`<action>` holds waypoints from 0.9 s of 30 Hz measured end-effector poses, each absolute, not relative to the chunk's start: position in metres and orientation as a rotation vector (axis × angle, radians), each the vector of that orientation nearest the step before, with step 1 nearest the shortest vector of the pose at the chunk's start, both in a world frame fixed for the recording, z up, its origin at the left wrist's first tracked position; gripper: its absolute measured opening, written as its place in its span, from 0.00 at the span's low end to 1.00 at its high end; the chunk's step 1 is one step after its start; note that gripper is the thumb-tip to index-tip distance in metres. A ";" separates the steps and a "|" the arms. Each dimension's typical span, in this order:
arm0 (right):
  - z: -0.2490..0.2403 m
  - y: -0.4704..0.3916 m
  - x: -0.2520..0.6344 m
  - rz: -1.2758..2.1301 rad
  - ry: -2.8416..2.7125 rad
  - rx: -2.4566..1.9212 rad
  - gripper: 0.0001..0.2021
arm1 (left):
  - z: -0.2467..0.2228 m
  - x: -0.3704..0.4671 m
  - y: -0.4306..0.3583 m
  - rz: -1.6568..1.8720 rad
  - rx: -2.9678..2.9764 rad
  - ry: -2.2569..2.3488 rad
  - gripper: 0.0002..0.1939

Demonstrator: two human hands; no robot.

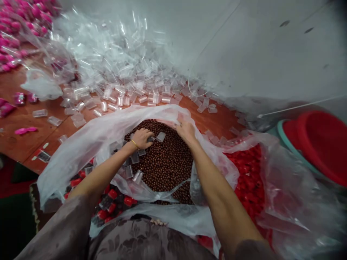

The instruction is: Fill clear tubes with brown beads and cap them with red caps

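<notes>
R hand (186,131) pinches bag (81,144) rim, prob. to hold it open; L hand (143,139) curled near clear tubes (138,176) atop brown beads (168,162), can't tell if gripping.

The round brown beads (168,162) look smooth and glossy, inside a thin, crinkled, translucent plastic bag (70,159). Beyond the beads, the small containers (121,68) are shiny clear plastic; to the beads' right, the red pieces (248,177) are glossy plastic and the red basin (325,144) is smooth plastic.
</notes>
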State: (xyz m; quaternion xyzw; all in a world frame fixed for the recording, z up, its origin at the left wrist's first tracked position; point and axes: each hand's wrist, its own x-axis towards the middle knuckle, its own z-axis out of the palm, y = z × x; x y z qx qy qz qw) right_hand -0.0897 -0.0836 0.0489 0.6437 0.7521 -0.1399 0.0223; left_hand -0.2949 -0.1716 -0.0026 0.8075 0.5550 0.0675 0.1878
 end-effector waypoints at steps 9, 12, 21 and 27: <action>0.098 -0.176 -0.047 -0.395 2.622 2.187 0.17 | 0.006 -0.289 -0.234 0.215 2.332 1.444 0.13; 0.095 -0.176 -0.048 -0.365 2.570 2.323 0.16 | 0.008 -0.293 -0.248 0.291 2.323 1.418 0.13; 0.086 -0.202 -0.075 -0.016 2.705 2.348 0.24 | 0.034 -0.295 -0.275 0.421 1.997 1.643 0.16; 0.027 -0.287 -0.076 -0.390 2.592 1.749 0.20 | 0.039 -0.282 -0.299 0.443 1.482 1.528 0.13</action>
